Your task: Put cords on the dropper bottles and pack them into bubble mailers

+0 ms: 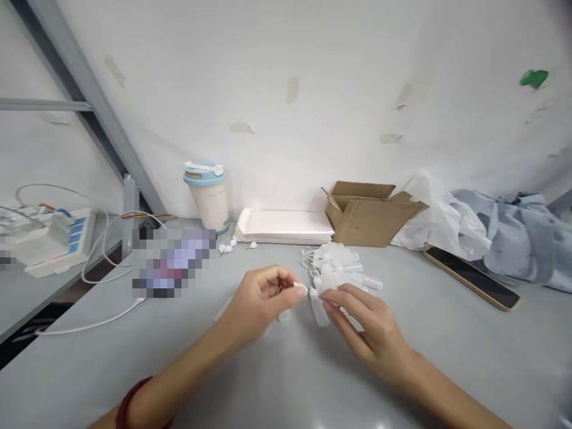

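Two hands meet beside a pile of pale tubes

In the centre of the frame, the left hand (261, 304) holds a small white piece (301, 289) between thumb and bent forefinger; this narrow pinch perhaps suits so small a thing. The right hand (370, 333), just right of it, has its fingertips close together at a loose tube (319, 310); whether they grip it, I cannot tell. Behind this hand lies the pile (346, 262), probably kept there for short reach. Its tubes are whitish, translucent, seemingly plastic, with thin pale cords at the left side.

Along the wall, maybe to leave the front free for working, stand a tapered cup (209, 199) with blue lid, a flat stack (288, 223) of smooth white sheets or envelopes, and an open box (378, 223) of brown cardboard. At the right, a thin, wrinkled bag (442, 220) is near the dark, glossy phone (471, 277). The table (277, 387) is smooth and grey.
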The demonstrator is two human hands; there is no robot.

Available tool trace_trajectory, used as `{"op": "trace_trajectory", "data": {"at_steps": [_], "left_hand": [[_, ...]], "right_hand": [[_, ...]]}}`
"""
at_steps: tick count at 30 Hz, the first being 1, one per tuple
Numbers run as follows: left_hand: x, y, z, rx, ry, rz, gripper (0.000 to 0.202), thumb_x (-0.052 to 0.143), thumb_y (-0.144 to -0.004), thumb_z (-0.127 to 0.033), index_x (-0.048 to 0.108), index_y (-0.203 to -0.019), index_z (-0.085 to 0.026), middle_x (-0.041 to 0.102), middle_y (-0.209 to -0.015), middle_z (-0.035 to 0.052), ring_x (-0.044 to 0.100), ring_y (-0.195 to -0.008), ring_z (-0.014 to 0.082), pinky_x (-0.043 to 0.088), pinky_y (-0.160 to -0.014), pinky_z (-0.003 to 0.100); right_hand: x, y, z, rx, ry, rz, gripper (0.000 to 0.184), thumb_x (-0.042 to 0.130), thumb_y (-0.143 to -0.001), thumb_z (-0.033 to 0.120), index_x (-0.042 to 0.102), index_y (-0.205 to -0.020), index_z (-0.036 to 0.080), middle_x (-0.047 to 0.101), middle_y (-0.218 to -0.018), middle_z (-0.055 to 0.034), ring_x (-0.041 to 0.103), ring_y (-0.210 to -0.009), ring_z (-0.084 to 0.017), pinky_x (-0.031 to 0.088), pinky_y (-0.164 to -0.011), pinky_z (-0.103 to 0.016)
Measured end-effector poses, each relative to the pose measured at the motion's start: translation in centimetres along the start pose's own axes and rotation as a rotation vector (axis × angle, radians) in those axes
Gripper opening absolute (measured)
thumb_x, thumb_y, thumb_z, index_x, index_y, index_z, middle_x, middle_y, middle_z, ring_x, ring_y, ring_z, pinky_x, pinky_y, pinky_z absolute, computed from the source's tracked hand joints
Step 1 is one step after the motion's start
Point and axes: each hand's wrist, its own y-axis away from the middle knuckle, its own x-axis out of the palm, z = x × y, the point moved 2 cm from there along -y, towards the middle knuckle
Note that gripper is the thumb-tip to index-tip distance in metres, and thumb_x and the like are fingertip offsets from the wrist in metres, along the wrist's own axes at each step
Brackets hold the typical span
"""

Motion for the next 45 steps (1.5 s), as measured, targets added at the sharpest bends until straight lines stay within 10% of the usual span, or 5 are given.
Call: {"op": "trace_trajectory", "data": {"at_steps": [7, 18, 45], "left_hand": [[0.3, 0.3, 0.5, -0.031, 0.003, -0.111, 0.022, 0.062, -0.077, -0.038, 0.064, -0.081, -0.017, 0.06, -0.073, 0.0002, 0.05, -0.062, 0.0111, 0.042, -0.059, 0.023], [0.4, 0.2, 0.4, -0.116, 0.048, 0.087, 0.018, 0.063, -0.077, -0.034, 0.063, -0.077, -0.016, 0.057, -0.069, -0.0019, 0.05, -0.065, 0.0102, 0.041, -0.06, 0.021], [-0.1, -0.1, 0.3, -0.106, 0.107, 0.161, 0.016, 0.067, -0.075, -0.03, 0.066, -0.08, -0.015, 0.059, -0.066, -0.0016, 0.054, -0.062, 0.0103, 0.046, -0.063, 0.023]], "right_hand": [[1.1, 0.4, 0.6, -0.192, 0.15, 0.084, 0.026, 0.037, -0.085, 0.007, 0.061, -0.092, 0.014, 0.051, -0.069, -0.0048, 0.041, -0.056, -0.013, 0.033, -0.047, -0.024], [0.6, 0.6, 1.1, -0.35, 0.32, 0.087, 0.028, 0.042, -0.074, 0.002, 0.061, -0.09, 0.014, 0.052, -0.067, -0.0066, 0.043, -0.057, -0.016, 0.033, -0.045, -0.025], [0.6, 0.7, 0.9, -0.228, 0.207, 0.131, 0.031, 0.036, -0.077, 0.0, 0.055, -0.096, 0.016, 0.05, -0.075, -0.0063, 0.041, -0.057, -0.014, 0.033, -0.048, -0.022]]}}
